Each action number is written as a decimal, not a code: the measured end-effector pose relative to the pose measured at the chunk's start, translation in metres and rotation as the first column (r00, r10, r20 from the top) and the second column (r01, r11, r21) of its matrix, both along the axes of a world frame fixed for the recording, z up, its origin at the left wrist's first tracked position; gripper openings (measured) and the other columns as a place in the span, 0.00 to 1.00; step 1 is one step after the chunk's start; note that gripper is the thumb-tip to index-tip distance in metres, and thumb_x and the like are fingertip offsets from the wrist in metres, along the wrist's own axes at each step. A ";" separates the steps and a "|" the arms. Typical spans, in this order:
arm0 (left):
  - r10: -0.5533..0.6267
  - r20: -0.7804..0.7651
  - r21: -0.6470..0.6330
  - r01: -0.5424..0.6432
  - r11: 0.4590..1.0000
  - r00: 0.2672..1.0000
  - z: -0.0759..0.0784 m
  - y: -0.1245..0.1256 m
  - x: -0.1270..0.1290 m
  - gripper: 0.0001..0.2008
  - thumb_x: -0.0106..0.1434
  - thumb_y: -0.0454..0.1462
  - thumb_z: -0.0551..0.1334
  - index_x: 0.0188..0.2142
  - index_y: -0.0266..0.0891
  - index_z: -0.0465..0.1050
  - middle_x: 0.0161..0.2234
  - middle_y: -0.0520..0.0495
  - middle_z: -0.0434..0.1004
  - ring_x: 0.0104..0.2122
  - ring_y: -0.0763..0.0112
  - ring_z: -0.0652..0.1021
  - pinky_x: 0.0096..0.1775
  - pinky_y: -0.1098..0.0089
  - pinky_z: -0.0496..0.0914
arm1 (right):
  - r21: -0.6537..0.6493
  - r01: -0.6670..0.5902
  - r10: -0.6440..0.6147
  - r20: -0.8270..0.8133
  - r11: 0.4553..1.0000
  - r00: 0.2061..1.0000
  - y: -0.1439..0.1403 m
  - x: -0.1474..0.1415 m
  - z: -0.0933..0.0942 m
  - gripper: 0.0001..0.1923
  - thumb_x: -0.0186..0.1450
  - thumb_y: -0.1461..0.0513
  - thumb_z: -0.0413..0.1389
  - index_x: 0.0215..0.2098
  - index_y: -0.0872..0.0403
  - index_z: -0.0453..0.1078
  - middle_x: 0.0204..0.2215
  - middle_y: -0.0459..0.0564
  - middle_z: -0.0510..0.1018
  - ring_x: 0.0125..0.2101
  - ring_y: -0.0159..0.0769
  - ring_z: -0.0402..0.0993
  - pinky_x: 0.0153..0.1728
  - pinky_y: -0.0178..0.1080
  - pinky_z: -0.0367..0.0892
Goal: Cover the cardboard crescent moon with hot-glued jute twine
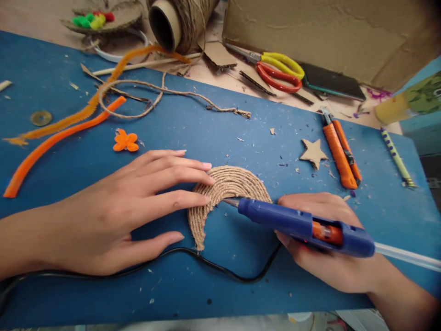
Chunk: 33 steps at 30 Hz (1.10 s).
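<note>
A crescent covered in rows of twine [237, 177] lies flat on the blue board [193, 299]. My left hand [134, 211] rests with fingers stretched out, its fingertips touching the crescent's left side. In my right hand [327, 257] is a blue glue gun [275, 216], fingers wrapped round its handle. The gun's metal tip meets the inner edge of the crescent. A clear glue stick [406, 255] sticks out of the gun's back. The gun partly hides the crescent's right end. A black cord [237, 276] runs across the board below both hands.
Beyond the crescent lie a cardboard star [313, 153], an orange cutter [339, 154], an orange butterfly shape [125, 140] and orange pipe cleaners [65, 138]. Farther back are scissors [279, 71], a phone [330, 82], a twine roll [189, 23] and a cardboard box [320, 37].
</note>
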<state>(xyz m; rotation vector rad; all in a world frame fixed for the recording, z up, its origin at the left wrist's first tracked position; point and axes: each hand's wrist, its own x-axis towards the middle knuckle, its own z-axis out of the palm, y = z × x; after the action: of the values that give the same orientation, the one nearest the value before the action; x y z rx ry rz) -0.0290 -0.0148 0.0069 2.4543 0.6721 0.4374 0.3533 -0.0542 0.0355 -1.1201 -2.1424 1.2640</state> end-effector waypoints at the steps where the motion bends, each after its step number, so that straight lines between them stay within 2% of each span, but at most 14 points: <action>1: 0.007 -0.004 -0.003 -0.007 1.000 1.000 0.001 -0.001 0.000 0.26 0.82 0.38 0.64 0.75 0.58 0.75 0.77 0.49 0.80 0.80 0.49 0.76 0.88 0.38 0.60 | 0.000 -0.001 0.001 0.010 1.000 1.000 0.000 -0.001 0.000 0.15 0.62 0.72 0.63 0.34 0.48 0.65 0.25 0.38 0.68 0.23 0.29 0.63 0.27 0.38 0.56; 8: -0.016 -0.016 -0.002 0.016 1.000 1.000 -0.003 0.001 -0.002 0.28 0.82 0.37 0.64 0.77 0.60 0.72 0.79 0.50 0.79 0.81 0.52 0.75 0.87 0.42 0.61 | 0.031 0.003 -0.004 0.026 1.000 1.000 -0.002 -0.001 -0.003 0.17 0.62 0.73 0.63 0.34 0.48 0.62 0.25 0.38 0.66 0.24 0.30 0.60 0.28 0.39 0.54; 18: -0.042 0.022 -0.014 0.042 0.999 0.999 -0.003 0.004 -0.002 0.29 0.80 0.35 0.65 0.76 0.56 0.75 0.78 0.47 0.80 0.78 0.47 0.78 0.84 0.45 0.68 | 0.033 0.026 -0.027 0.029 0.999 0.999 -0.003 -0.005 -0.002 0.16 0.61 0.72 0.63 0.33 0.48 0.62 0.25 0.39 0.65 0.24 0.31 0.61 0.27 0.39 0.54; 24: -0.040 0.008 -0.018 0.040 0.999 0.999 -0.003 0.004 -0.001 0.28 0.81 0.35 0.64 0.76 0.58 0.73 0.79 0.49 0.78 0.80 0.50 0.77 0.84 0.46 0.66 | 0.048 0.014 -0.015 0.025 0.999 1.000 -0.003 -0.004 -0.004 0.18 0.60 0.73 0.63 0.34 0.49 0.62 0.25 0.39 0.65 0.24 0.30 0.60 0.28 0.38 0.54; 29: -0.038 0.029 -0.015 0.038 0.999 0.999 -0.005 0.005 -0.001 0.26 0.81 0.35 0.64 0.75 0.56 0.76 0.77 0.47 0.80 0.79 0.48 0.78 0.83 0.45 0.68 | 0.053 0.031 -0.032 0.013 0.998 0.999 -0.008 0.000 -0.009 0.18 0.60 0.74 0.63 0.35 0.49 0.62 0.27 0.39 0.65 0.26 0.31 0.60 0.30 0.39 0.53; 33: -0.038 0.056 0.000 0.039 0.999 0.998 -0.004 0.005 0.000 0.25 0.80 0.34 0.65 0.73 0.53 0.79 0.76 0.46 0.81 0.78 0.48 0.79 0.81 0.48 0.72 | 0.060 0.034 -0.034 0.004 0.998 0.999 -0.009 -0.001 -0.010 0.18 0.60 0.74 0.62 0.35 0.49 0.62 0.27 0.39 0.64 0.26 0.30 0.59 0.30 0.38 0.53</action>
<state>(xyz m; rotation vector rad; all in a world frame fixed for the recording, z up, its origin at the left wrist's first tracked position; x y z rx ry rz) -0.0294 -0.0096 0.0025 2.4399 0.6006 0.4887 0.3521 -0.0631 0.0258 -1.1312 -2.1412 1.1747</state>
